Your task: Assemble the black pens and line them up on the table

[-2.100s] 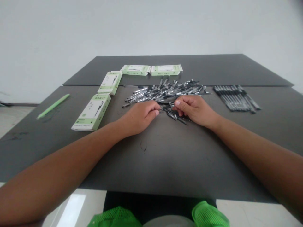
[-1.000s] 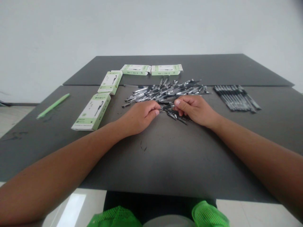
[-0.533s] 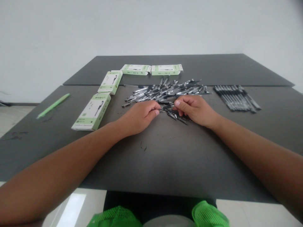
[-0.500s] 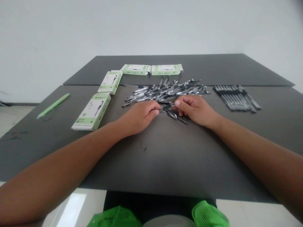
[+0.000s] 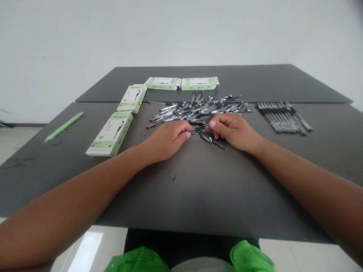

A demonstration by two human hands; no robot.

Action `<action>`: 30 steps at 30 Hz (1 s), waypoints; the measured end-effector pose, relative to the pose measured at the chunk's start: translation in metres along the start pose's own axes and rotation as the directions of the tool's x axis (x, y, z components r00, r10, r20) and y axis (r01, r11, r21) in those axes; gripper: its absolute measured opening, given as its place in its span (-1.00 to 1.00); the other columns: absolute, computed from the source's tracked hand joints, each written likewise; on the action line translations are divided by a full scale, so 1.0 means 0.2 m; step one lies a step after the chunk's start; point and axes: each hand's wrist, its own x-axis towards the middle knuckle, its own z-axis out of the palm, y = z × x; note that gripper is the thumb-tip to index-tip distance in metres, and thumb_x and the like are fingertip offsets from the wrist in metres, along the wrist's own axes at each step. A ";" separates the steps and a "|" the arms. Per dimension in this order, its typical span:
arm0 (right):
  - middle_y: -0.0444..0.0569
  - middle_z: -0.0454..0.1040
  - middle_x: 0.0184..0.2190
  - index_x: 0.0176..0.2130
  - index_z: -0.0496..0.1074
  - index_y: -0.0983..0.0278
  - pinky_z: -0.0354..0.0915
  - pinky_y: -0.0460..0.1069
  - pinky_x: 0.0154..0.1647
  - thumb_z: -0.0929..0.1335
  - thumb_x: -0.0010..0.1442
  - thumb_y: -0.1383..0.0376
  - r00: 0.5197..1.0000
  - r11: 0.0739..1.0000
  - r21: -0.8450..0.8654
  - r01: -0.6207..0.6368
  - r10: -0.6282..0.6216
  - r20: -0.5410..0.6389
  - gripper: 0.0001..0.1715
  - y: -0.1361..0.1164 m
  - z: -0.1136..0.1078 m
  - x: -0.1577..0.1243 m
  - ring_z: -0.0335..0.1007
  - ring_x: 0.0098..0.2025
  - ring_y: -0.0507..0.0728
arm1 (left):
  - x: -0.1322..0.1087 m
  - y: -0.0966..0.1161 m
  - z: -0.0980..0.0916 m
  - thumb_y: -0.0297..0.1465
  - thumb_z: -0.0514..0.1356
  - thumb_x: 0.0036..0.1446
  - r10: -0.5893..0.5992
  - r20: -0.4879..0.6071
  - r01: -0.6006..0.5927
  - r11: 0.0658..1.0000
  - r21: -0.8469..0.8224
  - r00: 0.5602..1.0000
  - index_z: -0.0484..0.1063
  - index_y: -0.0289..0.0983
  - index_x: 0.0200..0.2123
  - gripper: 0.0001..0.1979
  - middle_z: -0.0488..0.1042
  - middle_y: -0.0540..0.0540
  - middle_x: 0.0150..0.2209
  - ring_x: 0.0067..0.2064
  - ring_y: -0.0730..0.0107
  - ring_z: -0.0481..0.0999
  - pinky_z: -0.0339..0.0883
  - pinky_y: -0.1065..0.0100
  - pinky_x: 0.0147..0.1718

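A pen [image 5: 199,129] with a dark grip section stretches between my two hands, just in front of the pile. My left hand [image 5: 170,139] pinches its left end between thumb and fingers. At the other end, the closed thumb and fingers of my right hand [image 5: 233,130] grip the pen's tip or cap; which of these is hidden. Right behind my hands lies a heap of loose clear-and-black pens [image 5: 198,107], pointing various ways. Several small dark pieces, perhaps pen caps [image 5: 211,140], lie below and partly under my right hand.
A row of pens [image 5: 282,118] lies side by side on the right. Green-and-white pen boxes [image 5: 109,134] line the left and back of the dark table [image 5: 198,189]. At far left lies a light green pen-like stick [image 5: 64,127]. Further back, a seam crosses the tabletop.
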 end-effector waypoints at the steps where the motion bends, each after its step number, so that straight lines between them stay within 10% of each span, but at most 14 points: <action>1: -0.07 0.50 -0.51 -0.42 0.48 0.24 0.17 0.03 -0.34 0.36 0.42 -0.30 1.000 1.000 0.002 0.002 -0.002 -0.001 -0.27 0.00 0.00 0.00 0.31 -0.44 0.08 | 0.00 0.00 0.00 -0.30 0.14 0.46 0.002 -0.002 -0.002 1.000 0.001 1.000 0.57 -0.25 0.00 -0.75 0.68 -0.11 -0.07 -0.06 0.18 0.63 0.38 0.20 -0.06; 30: -0.06 0.49 -0.50 -0.40 0.48 0.23 0.18 0.03 -0.35 0.36 0.40 -0.33 1.000 1.000 -0.018 -0.023 0.023 0.002 -0.26 -0.01 0.00 0.00 0.28 -0.44 0.09 | 0.00 0.01 0.00 -0.30 0.15 0.46 -0.003 0.003 0.003 1.000 0.005 1.000 0.57 -0.25 -0.01 -0.76 0.68 -0.11 -0.08 -0.09 0.20 0.63 0.38 0.20 -0.06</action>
